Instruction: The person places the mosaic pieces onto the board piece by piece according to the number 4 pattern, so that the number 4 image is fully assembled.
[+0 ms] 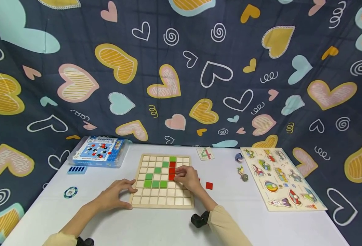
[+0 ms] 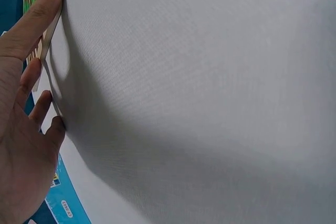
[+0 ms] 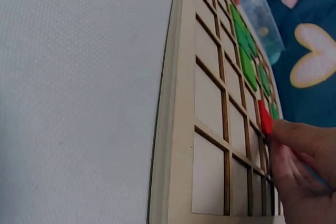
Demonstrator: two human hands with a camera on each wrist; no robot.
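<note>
A wooden grid board (image 1: 162, 206) lies on the table with green tiles (image 1: 155, 184) and a column of red tiles (image 1: 172, 165) set in its squares. My left hand (image 1: 111, 196) rests against the board's left edge, thumb near the front corner and fingers spread further back. In the left wrist view the thumb (image 2: 39, 17) lies along the board's edge. My right hand (image 1: 188, 177) reaches over the board's right side and pinches the lowest red tile (image 3: 265, 118) of the column between thumb and fingertips, at its square.
A loose red tile (image 1: 209, 185) lies right of the board, another partly hidden by the right hand. Behind stands a small pattern card (image 1: 205, 153). A boxed set (image 1: 99, 152), a blue piece (image 1: 77, 169) and a round chip (image 1: 70, 192) lie left; small figures (image 1: 242, 174) and a picture puzzle (image 1: 282, 179) right.
</note>
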